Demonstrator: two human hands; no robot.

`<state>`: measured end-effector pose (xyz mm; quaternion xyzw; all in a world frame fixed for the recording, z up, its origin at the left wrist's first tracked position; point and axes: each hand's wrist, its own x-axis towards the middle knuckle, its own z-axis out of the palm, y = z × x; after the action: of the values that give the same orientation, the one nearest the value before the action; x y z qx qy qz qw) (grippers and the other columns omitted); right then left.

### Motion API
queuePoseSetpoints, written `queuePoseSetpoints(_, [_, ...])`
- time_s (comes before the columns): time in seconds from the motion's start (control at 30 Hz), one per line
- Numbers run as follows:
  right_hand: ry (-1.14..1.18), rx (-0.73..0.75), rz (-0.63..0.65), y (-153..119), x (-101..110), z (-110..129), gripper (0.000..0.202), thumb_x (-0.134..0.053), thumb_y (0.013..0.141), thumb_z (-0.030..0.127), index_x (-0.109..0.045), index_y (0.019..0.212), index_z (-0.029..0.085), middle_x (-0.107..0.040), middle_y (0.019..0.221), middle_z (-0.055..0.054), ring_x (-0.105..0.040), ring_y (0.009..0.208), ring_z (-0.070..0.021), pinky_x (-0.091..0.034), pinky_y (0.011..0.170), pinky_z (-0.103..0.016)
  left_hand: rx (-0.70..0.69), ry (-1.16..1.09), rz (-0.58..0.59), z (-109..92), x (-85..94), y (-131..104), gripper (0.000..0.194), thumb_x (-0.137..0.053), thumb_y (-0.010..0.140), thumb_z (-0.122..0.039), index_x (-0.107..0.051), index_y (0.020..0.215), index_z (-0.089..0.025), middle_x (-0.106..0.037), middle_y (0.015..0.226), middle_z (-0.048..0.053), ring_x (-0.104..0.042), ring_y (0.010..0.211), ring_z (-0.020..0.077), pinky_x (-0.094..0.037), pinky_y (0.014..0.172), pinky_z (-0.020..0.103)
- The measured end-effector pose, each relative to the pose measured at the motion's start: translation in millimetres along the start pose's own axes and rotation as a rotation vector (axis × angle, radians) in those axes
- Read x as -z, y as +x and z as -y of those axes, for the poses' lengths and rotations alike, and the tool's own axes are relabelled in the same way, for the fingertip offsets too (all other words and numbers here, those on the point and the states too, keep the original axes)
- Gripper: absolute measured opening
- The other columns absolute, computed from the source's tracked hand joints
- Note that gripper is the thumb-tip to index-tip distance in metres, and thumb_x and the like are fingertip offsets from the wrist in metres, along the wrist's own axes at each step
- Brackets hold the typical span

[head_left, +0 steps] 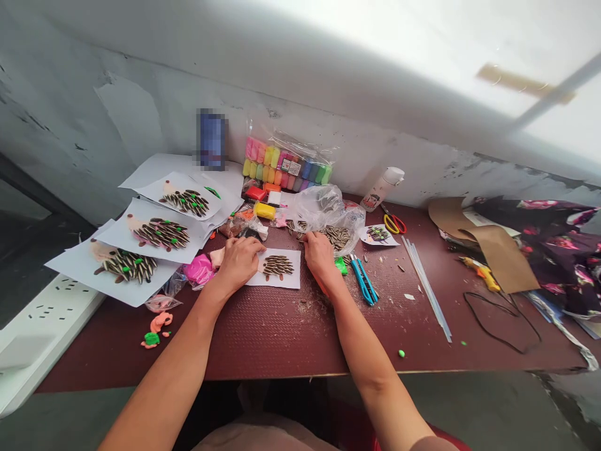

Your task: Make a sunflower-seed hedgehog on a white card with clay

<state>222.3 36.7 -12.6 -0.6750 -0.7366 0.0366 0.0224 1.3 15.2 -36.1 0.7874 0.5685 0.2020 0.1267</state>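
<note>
In the head view a small white card (292, 280) lies flat on the table, bearing a patch of striped seeds (278, 265) with small brown dots around it. My left hand (238, 260) rests at the card's left edge, its fingers close together over that side. Right of the card, my right hand (319, 252) is closed at the left side of a seed pile (337, 237); whatever its fingertips hold is too small to make out. A clear plastic bag (323, 203) lies behind the seeds. Beside my right wrist is a lump of green clay (341, 265).
Hedgehog pictures (162, 233) are stacked at left near a power strip (42, 326). Coloured clay packs (286, 166) stand behind. Blue cutters (364, 280), scissors (393, 224), a white bottle (382, 188), clear sticks (426, 288) and a glue gun (483, 274) are at right.
</note>
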Motion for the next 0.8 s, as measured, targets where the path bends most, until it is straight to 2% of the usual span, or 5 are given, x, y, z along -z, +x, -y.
queuePoseSetpoints(0.2, [0.003,-0.044,0.003,1.1,2.5,-1.3,0.028,-0.044,0.103,0.025,-0.068,0.116,0.017,-0.069,0.115,-0.013,-0.059,0.106,-0.0235,-0.039,0.085,-0.029,-0.006,-0.002,0.002,0.5,-0.3,-0.2,0.037,-0.044,0.084,-0.008,-0.076,0.098,-0.021,-0.075,0.109,0.008,-0.064,0.106,0.0273,-0.039,0.096,0.046])
queuePoseSetpoints(0.33, [0.004,-0.047,0.005,0.3,5.4,-0.3,0.034,-0.039,0.104,0.023,-0.071,0.113,0.019,-0.069,0.113,-0.012,-0.06,0.104,-0.0234,-0.039,0.082,-0.029,-0.005,0.012,-0.005,0.6,-0.6,-0.3,0.037,-0.044,0.084,-0.007,-0.076,0.098,-0.021,-0.075,0.109,0.009,-0.064,0.106,0.0273,-0.039,0.095,0.046])
queuePoseSetpoints(0.53, [0.03,-0.038,0.002,1.0,4.4,-2.0,0.028,-0.046,0.102,0.023,-0.073,0.112,0.019,-0.069,0.111,-0.012,-0.06,0.103,-0.0231,-0.039,0.082,-0.029,0.009,0.016,0.01,-1.0,0.8,0.1,0.038,-0.044,0.083,-0.006,-0.076,0.098,-0.021,-0.075,0.109,0.009,-0.064,0.106,0.0274,-0.039,0.095,0.046])
queuePoseSetpoints(0.8, [0.064,-0.034,-0.136,1.5,-0.9,-3.9,0.036,-0.042,0.101,0.017,-0.071,0.122,0.021,-0.068,0.112,-0.011,-0.058,0.103,-0.0232,-0.04,0.085,-0.03,0.019,-0.008,0.015,-2.5,2.5,0.0,0.038,-0.045,0.084,-0.008,-0.077,0.097,-0.022,-0.074,0.109,0.008,-0.064,0.106,0.0279,-0.04,0.097,0.047])
